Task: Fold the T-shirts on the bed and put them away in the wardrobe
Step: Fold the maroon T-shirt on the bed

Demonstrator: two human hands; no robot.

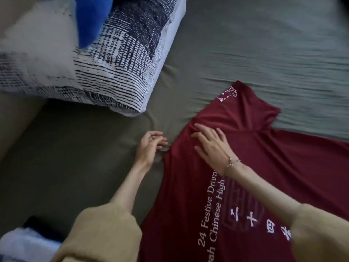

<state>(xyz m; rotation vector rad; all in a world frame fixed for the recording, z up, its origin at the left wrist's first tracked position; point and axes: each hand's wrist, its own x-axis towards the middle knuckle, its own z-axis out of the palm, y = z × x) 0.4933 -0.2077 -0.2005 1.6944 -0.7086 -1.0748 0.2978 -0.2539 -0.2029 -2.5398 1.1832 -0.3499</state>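
A dark red T-shirt (pixel 264 167) with white printed lettering lies spread on the grey-green bed sheet (pixel 264 44), one sleeve pointing up toward the middle of the bed. My right hand (pixel 211 146) lies flat on the shirt near its shoulder, fingers straight and spread. Just left of the shirt's edge, my left hand (pixel 149 146) hovers over the sheet with loosely curled fingers and holds nothing. Both forearms come out of tan sleeves.
A pillow (pixel 117 72) with a black-and-white print lies at the upper left, with a blue cloth (pixel 90 19) on top of it. A white and dark piece of fabric (pixel 28 241) sits at the bottom left corner. Bare sheet stretches across the upper right.
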